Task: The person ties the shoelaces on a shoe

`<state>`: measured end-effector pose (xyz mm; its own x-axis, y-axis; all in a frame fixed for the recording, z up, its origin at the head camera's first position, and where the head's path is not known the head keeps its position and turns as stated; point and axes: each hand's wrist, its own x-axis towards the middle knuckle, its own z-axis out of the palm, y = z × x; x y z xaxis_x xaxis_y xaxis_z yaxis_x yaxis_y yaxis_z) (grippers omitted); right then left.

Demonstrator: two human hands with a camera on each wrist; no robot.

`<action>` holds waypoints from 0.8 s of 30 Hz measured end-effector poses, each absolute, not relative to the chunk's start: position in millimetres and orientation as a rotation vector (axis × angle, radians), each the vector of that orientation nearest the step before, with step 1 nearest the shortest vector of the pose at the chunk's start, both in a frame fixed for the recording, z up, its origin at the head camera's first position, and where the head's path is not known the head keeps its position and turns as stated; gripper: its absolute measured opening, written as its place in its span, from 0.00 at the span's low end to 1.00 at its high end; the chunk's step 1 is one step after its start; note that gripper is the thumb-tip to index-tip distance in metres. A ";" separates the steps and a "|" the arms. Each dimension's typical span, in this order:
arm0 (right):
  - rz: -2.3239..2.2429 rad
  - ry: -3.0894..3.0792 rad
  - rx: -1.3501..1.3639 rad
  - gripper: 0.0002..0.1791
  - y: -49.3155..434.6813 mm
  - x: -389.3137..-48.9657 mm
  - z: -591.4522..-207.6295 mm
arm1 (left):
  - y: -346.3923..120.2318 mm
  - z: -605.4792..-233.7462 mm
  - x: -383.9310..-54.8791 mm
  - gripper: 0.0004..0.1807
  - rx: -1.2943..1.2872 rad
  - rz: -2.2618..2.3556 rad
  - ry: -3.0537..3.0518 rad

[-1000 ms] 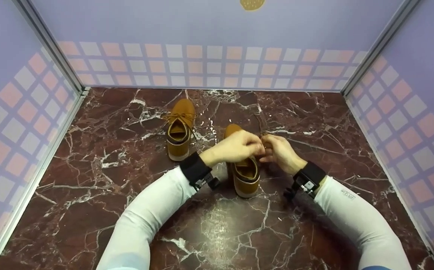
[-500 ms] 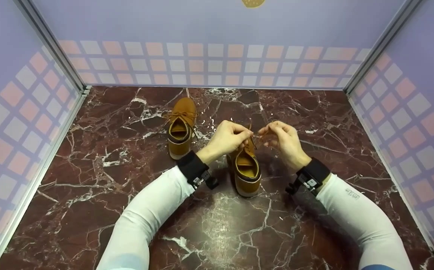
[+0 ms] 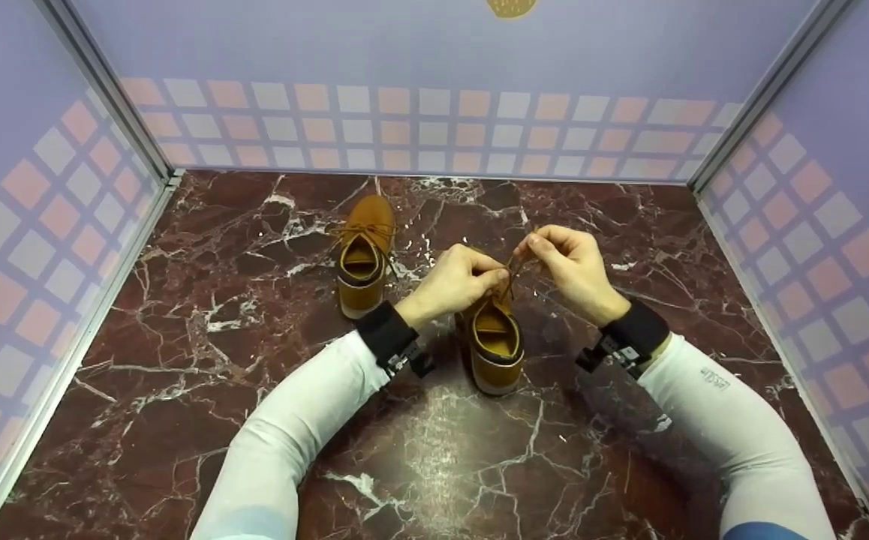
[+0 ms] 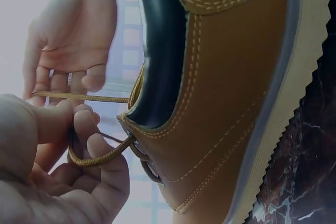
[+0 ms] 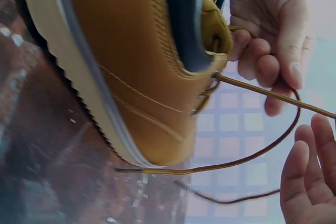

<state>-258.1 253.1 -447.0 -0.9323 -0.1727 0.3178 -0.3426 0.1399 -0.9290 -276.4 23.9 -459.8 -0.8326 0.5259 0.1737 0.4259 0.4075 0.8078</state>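
Observation:
The nearer tan lace-up shoe (image 3: 496,371) stands on the dark marbled surface, heel towards me. My left hand (image 3: 449,285) pinches one of its brown shoelaces (image 4: 97,160) between thumb and fingers; in the left wrist view it bends in a curve from the eyelets. To the right and slightly higher, my right hand (image 3: 577,274) holds the other lace end (image 5: 273,95), which runs taut from a top eyelet. Its fingertips are cut off in the right wrist view. A loose lace tip (image 5: 152,171) hangs beside the toe.
A matching shoe (image 3: 362,292) with its laces tied in a bow stands to the left and farther back. Purple panels with pink and white squares (image 3: 431,131) enclose the marbled surface (image 3: 254,300) at the back and both sides.
My right hand has moved up and away from the left, drawing out its lace. The left hand has shifted slightly off the shoe's front, and the shoe opening shows more.

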 end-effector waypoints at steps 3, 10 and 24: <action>1.766 -2.318 0.595 0.13 251.2 -261.1 -439.6 | 23.7 -458.7 -277.4 0.11 0.917 1.393 2.522; 1.621 -2.404 0.749 0.12 245.2 -265.0 -424.6 | 24.3 -455.1 -278.3 0.13 0.958 1.368 2.499; 1.522 -2.522 0.928 0.08 224.9 -275.0 -416.3 | 26.9 -456.7 -275.8 0.22 0.960 1.427 2.442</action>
<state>-275.0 224.9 -416.3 -0.8182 -0.4640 0.3394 -0.5165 0.3342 -0.7883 -275.8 26.9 -456.7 -0.7826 0.5963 0.1789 0.4486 0.3409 0.8262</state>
